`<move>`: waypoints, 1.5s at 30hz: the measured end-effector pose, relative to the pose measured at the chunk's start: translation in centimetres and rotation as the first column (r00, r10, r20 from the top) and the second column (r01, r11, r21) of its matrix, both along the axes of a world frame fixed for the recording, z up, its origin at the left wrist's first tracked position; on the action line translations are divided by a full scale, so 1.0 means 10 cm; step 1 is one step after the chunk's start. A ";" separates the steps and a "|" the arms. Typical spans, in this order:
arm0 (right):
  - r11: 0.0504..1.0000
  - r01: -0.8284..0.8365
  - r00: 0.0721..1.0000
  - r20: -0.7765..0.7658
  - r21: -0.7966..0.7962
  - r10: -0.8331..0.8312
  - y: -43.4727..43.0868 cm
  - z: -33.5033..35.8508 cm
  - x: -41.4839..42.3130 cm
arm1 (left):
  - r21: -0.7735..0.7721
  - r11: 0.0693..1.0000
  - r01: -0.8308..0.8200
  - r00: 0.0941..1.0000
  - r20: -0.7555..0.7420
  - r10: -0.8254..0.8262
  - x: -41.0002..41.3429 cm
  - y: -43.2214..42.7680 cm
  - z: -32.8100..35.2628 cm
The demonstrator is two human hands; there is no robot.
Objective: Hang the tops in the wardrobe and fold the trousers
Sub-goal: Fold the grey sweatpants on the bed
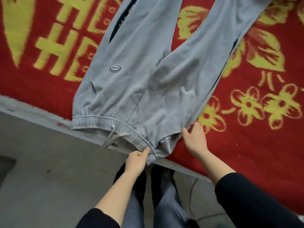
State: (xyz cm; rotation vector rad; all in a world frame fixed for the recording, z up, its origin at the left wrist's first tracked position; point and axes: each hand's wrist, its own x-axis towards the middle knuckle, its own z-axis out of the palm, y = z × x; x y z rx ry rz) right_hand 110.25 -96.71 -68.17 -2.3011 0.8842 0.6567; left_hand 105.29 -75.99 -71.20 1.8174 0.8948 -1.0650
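Trousers [148, 71], grey, lie flat and face up on a red and yellow blanket [255, 137]; the waistband is at the near edge, the two legs run away and out of the top of the view, parted in a narrow V; the near right corner of the waistband hangs just over the edge of the bed [19, 107]. An oval patch [115, 67] sits on the left leg, dark stripes run down both outer seams, and a pale drawstring [113, 135] trails from the waistband over the bed edge. The left hand [137, 160] pinches the waistband near that corner, thumb on top and fingers curled beneath; the right hand [195, 139] lies on the blanket against the hip edge of the cloth, thumb spread from the fingers; whether it grips I cannot tell. Both arms wear black sleeves [246, 203] pushed up the forearm. Below the bed is a grey floor [49, 170]; the person's own legs [164, 203], in grey, stand close against the bed under the waistband; a thin dark cable [192, 186] lies on the floor beside them.
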 end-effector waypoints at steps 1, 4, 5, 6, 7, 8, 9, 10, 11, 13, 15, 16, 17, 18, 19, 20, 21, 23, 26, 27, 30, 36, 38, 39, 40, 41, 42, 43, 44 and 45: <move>0.995 0.103 0.994 0.021 0.008 -0.103 0.00 -0.06 0.02 | 0.029 0.999 -0.034 0.999 0.019 0.034 -0.06 -0.10 -0.02; 0.943 0.328 0.945 -0.003 0.057 -0.328 -0.04 -0.19 0.11 | 0.077 0.975 -0.210 0.977 0.059 0.206 -0.15 -0.19 -0.06; 0.927 0.365 0.931 -0.014 0.086 -0.365 -0.05 -0.22 0.15 | 0.065 0.966 -0.250 0.968 0.034 0.248 -0.16 -0.19 -0.07; 0.916 0.382 0.924 -0.021 0.120 -0.383 -0.07 -0.24 0.19 | 0.046 0.961 -0.271 0.962 0.012 0.271 -0.15 -0.18 -0.08; 0.911 0.380 0.924 -0.025 0.158 -0.381 -0.09 -0.27 0.21 | 0.030 0.961 -0.274 0.962 0.002 0.274 -0.15 -0.18 -0.09; 0.913 0.362 0.931 -0.027 0.189 -0.364 -0.11 -0.30 0.24 | 0.024 0.962 -0.272 0.962 0.008 0.272 -0.15 -0.19 -0.09; 0.917 0.342 0.939 -0.032 0.206 -0.343 -0.15 -0.33 0.25 | 0.033 0.962 -0.270 0.963 0.016 0.270 -0.15 -0.21 -0.08; 0.922 0.320 0.947 -0.037 0.217 -0.320 -0.19 -0.33 0.25 | 0.048 0.960 -0.275 0.961 0.020 0.275 -0.17 -0.23 -0.08; 0.928 0.302 0.953 -0.040 0.220 -0.301 -0.23 -0.33 0.24 | 0.064 0.957 -0.283 0.959 0.005 0.284 -0.20 -0.23 -0.06; 0.932 0.286 0.958 -0.077 0.222 -0.275 -0.31 -0.21 0.17 | 0.090 0.957 -0.276 0.957 -0.065 0.283 -0.29 -0.23 0.00; 0.940 0.266 0.954 -0.199 0.215 -0.225 -0.40 -0.10 0.04 | 0.138 0.967 -0.214 0.967 -0.111 0.229 -0.42 -0.20 0.07; 0.940 0.255 0.943 -0.271 0.228 -0.191 -0.43 -0.06 -0.04 | 0.176 0.969 -0.173 0.975 -0.106 0.193 -0.47 -0.19 0.13; 0.936 0.247 0.935 -0.316 0.249 -0.162 -0.45 -0.06 -0.10 | 0.220 0.966 -0.132 0.984 -0.085 0.154 -0.49 -0.19 0.18; 0.935 0.239 0.934 -0.326 0.262 -0.147 -0.47 -0.05 -0.13 | 0.263 0.961 -0.085 0.994 -0.043 0.099 -0.50 -0.20 0.22; 0.936 0.229 0.944 -0.294 0.266 -0.147 -0.48 -0.06 -0.13 | 0.308 0.951 -0.029 1.000 0.018 0.024 -0.49 -0.22 0.25; 0.934 0.234 0.954 -0.246 0.270 -0.169 -0.50 -0.09 -0.11 | 0.360 0.932 0.028 0.993 0.094 -0.066 -0.48 -0.26 0.27; 0.928 0.261 0.956 -0.203 0.267 -0.210 -0.52 -0.11 -0.07 | 0.415 0.906 0.076 0.968 0.189 -0.168 -0.45 -0.31 0.30; 0.897 0.345 0.938 -0.123 0.276 -0.323 -0.58 -0.14 0.06 | 0.484 0.860 0.163 0.831 0.402 -0.384 -0.38 -0.45 0.32; 0.848 0.451 0.887 -0.036 0.278 -0.460 -0.65 -0.15 0.24 | 0.534 0.707 0.463 0.610 0.387 -0.692 -0.35 -0.68 0.21; 0.837 0.475 0.872 -0.015 0.272 -0.490 -0.66 -0.15 0.29 | 0.523 0.631 0.572 0.568 0.302 -0.765 -0.33 -0.75 0.17; 0.782 0.551 0.820 -0.014 0.293 -0.573 -0.66 -0.17 0.40 | 0.490 0.407 0.771 0.452 0.031 -0.892 -0.30 -0.92 0.06; 0.652 0.592 0.758 -0.054 0.475 -0.649 -0.61 -0.02 0.78 | 0.561 0.342 0.754 0.422 -0.016 -0.906 -0.04 -1.02 0.13; 0.673 0.575 0.764 -0.011 0.466 -0.645 -0.58 0.03 0.91 | 0.488 0.418 0.766 0.458 0.042 -0.888 0.15 -0.93 0.24; 0.683 0.575 0.762 0.009 0.451 -0.648 -0.54 0.06 0.97 | 0.441 0.477 0.760 0.494 0.085 -0.865 0.26 -0.85 0.29; 0.691 0.576 0.759 0.028 0.437 -0.650 -0.50 0.09 1.03 | 0.371 0.564 0.738 0.555 0.141 -0.820 0.38 -0.73 0.32; 0.698 0.572 0.757 0.050 0.431 -0.651 -0.45 0.13 1.09 | 0.266 0.674 0.689 0.642 0.206 -0.739 0.50 -0.59 0.35; 0.710 0.559 0.760 0.079 0.428 -0.646 -0.39 0.17 1.16 | 0.135 0.769 0.625 0.731 0.246 -0.637 0.63 -0.42 0.38; 0.727 0.539 0.766 0.110 0.426 -0.633 -0.32 0.21 1.24 | 0.005 0.830 0.558 0.805 0.240 -0.543 0.75 -0.25 0.41; 0.741 0.515 0.774 0.138 0.431 -0.618 -0.25 0.25 1.32 | -0.088 0.864 0.495 0.854 0.235 -0.465 0.86 -0.08 0.46; 0.749 0.491 0.778 0.164 0.444 -0.607 -0.17 0.29 1.42 | -0.155 0.882 0.446 0.883 0.240 -0.404 0.96 0.09 0.50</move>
